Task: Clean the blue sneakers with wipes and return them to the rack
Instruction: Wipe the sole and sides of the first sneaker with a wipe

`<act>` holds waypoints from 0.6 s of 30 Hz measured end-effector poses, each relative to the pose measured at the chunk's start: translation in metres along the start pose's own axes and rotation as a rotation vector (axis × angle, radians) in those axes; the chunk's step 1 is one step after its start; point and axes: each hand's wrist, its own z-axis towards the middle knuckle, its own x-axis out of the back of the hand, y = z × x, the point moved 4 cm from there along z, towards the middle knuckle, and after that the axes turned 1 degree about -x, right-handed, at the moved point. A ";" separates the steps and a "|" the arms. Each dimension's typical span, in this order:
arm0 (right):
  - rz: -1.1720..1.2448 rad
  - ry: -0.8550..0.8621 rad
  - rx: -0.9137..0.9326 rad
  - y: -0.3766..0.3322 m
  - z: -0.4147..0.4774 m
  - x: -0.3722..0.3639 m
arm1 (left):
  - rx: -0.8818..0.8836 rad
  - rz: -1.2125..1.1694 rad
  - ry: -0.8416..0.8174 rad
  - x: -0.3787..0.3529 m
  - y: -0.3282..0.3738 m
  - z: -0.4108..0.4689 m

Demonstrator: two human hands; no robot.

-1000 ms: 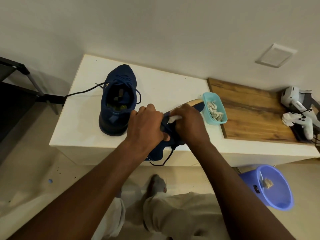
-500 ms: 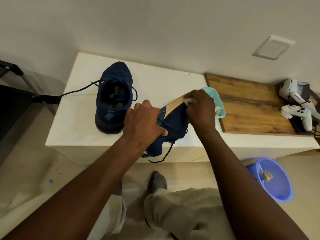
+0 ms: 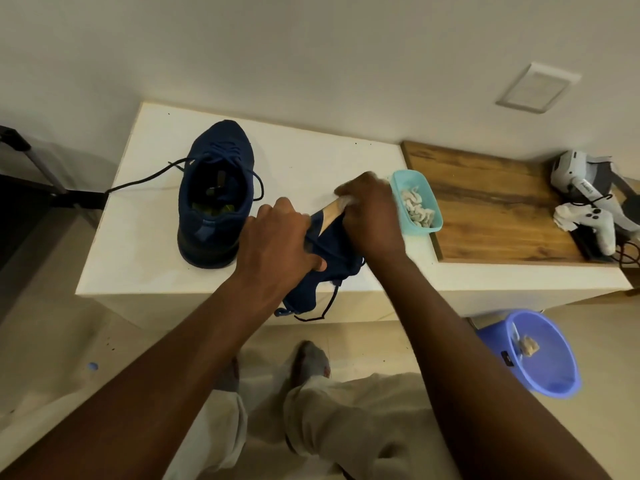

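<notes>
One blue sneaker (image 3: 216, 195) stands upright on the white table (image 3: 138, 216), toe toward the wall, its lace trailing left. The second blue sneaker (image 3: 325, 268) lies tilted on its side at the table's front edge, tan sole edge showing. My left hand (image 3: 280, 244) grips this sneaker around its middle. My right hand (image 3: 372, 216) holds a white wipe (image 3: 344, 201) pressed against the sneaker's sole near the toe. A teal tub (image 3: 403, 181) of wipes sits just right of my right hand.
A wooden board (image 3: 491, 202) lies on the table's right part, with white controllers and a headset (image 3: 585, 202) at its far end. A blue waste bin (image 3: 540, 355) with a used wipe stands on the floor at right. A dark rack frame (image 3: 31, 168) is at left.
My right hand with the wipe has slid along the sole from near my left hand toward the toe end. The left hand keeps its grip on the sneaker.
</notes>
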 end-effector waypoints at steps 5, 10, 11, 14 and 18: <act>0.013 0.059 -0.092 0.018 0.006 0.015 | -0.014 0.013 0.003 -0.001 0.003 -0.001; 0.054 0.080 -0.133 0.010 0.000 0.010 | -0.006 0.019 -0.003 -0.001 0.000 0.000; 0.028 0.028 -0.066 0.002 -0.007 0.005 | -0.002 0.018 -0.006 -0.001 0.000 0.000; 0.053 -0.014 -0.054 0.006 -0.013 0.009 | 0.000 0.009 -0.012 -0.002 0.001 0.000; 0.113 0.125 -0.290 0.034 0.001 0.025 | -0.002 0.008 -0.014 -0.002 0.001 0.001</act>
